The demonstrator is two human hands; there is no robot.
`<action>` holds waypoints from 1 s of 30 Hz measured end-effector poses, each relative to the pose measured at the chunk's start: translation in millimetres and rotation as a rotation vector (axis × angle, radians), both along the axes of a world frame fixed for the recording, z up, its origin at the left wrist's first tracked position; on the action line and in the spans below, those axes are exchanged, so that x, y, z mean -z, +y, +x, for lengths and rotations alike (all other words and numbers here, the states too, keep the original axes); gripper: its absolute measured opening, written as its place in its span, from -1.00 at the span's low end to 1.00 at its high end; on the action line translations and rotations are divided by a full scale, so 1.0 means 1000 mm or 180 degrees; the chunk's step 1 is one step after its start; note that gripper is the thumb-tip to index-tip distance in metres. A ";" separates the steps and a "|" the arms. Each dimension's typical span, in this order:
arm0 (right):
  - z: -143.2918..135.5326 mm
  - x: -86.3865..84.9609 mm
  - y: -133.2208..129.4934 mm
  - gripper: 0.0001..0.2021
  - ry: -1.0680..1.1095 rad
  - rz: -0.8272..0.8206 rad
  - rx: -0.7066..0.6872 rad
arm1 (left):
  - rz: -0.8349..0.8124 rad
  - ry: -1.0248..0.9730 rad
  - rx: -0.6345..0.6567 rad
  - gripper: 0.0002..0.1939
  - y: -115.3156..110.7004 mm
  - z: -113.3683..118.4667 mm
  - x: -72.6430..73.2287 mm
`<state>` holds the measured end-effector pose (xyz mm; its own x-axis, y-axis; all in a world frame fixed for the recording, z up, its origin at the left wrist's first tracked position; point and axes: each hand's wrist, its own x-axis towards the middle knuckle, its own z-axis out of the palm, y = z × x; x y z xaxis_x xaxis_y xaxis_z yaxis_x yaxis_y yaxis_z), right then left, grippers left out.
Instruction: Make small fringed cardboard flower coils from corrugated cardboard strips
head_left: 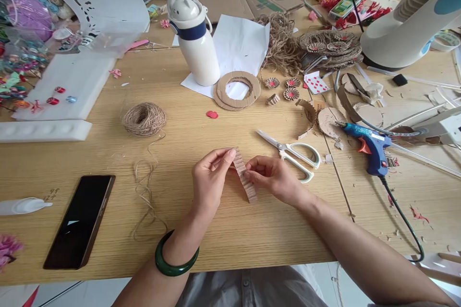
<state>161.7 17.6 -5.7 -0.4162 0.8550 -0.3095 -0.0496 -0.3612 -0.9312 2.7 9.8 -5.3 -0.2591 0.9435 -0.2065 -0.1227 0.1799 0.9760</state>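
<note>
A short strip of corrugated cardboard (pixel 245 183) hangs between my two hands above the wooden table. Near its top end, my left hand (pixel 213 175) pinches it between thumb and fingers. My right hand (pixel 268 177) has its fingers closed on the strip's right side, around the middle. The strip's lower end points down and slightly right, free of both hands. White-handled scissors (pixel 288 149) lie just beyond my right hand. Two red paper discs (pixel 212 114) rest on the table past my left hand.
A twine ball (pixel 144 119) and a phone (pixel 79 223) lie left. Ahead stand a white bottle (pixel 196 41) and cardboard rings (pixel 237 90), with several small rosettes (pixel 291 93) beside them. A blue glue gun (pixel 376 146) with a trailing cable lies right.
</note>
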 end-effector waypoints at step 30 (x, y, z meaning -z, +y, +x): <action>0.035 -0.022 0.013 -0.82 -0.4726 0.2716 0.0621 | -0.0269 -0.1222 -0.0553 -0.80 0.009 -0.006 -0.011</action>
<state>196.9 31.1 16.4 -0.0952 0.9687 0.2293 0.9835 0.1271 -0.1286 -3.6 18.9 5.5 -0.3020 0.8682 -0.3937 -0.5098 0.2019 0.8362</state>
